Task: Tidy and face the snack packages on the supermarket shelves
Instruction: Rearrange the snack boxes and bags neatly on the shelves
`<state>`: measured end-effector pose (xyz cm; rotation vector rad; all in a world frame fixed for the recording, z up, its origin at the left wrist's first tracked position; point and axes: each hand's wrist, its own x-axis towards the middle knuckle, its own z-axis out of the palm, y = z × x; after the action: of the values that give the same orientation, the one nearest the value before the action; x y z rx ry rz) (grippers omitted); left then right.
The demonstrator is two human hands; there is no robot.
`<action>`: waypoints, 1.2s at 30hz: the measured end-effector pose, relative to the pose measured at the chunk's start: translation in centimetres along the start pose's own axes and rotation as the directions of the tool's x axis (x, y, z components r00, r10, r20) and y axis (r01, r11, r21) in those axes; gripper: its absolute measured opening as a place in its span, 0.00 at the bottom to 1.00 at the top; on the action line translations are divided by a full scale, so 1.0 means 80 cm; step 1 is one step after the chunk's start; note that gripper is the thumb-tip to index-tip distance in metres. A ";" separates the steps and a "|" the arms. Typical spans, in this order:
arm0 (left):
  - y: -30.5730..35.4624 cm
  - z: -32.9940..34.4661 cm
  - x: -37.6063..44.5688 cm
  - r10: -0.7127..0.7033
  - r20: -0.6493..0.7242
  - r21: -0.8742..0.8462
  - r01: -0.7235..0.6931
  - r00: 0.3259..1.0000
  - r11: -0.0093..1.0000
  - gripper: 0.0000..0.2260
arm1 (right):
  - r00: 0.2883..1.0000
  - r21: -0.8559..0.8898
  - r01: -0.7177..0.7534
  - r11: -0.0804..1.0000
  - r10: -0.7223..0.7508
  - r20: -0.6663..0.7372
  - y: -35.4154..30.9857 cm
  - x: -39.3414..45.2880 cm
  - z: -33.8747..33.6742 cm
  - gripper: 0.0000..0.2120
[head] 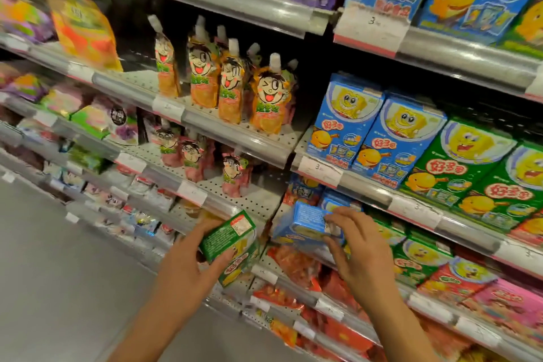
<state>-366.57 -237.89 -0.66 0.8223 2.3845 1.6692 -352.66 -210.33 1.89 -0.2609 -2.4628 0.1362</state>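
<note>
Left hand (188, 261) grips a green snack box (227, 239), fingers wrapped round it, held off the shelf's front edge (296, 291). Right hand (357, 250) pinches a blue snack box (302, 225) by its end, tilted, partly over the same edge. Risks: the blue box slips from that thin pinch, or gets pushed in crooked and knocks the neighbouring green boxes (417, 258).

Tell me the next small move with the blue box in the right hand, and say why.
Probably turn the blue box upright and slide it back onto its shelf, front outward. The right hand holds it tilted at the shelf edge, its printed back panel facing the camera, while the blue boxes on the shelf above stand upright showing their fronts. The left hand is busy gripping a green box.
</note>
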 end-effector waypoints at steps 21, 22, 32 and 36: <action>-0.063 -0.034 0.042 -0.022 0.096 0.118 0.011 0.995 0.993 0.20 | 0.977 -0.399 -0.169 0.901 0.207 0.053 0.024 0.070 0.105 0.15; -0.061 -0.028 0.041 -0.018 0.114 0.117 0.004 0.993 0.993 0.21 | 0.975 -0.406 -0.165 0.899 0.210 0.069 0.024 0.072 0.104 0.16; -0.015 0.029 0.026 0.032 0.154 0.078 -0.044 0.988 0.996 0.19 | 0.934 -0.411 -0.084 0.908 0.215 0.284 0.021 0.045 0.089 0.40; 0.008 0.052 0.021 0.052 0.187 0.039 -0.060 0.981 0.997 0.18 | 0.962 -0.246 -0.090 0.965 0.148 0.230 0.007 0.035 0.062 0.32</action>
<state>-366.16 -233.42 -1.36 1.0136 2.2993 1.4899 -357.78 -209.35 -0.43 -0.5241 -2.7126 -0.0758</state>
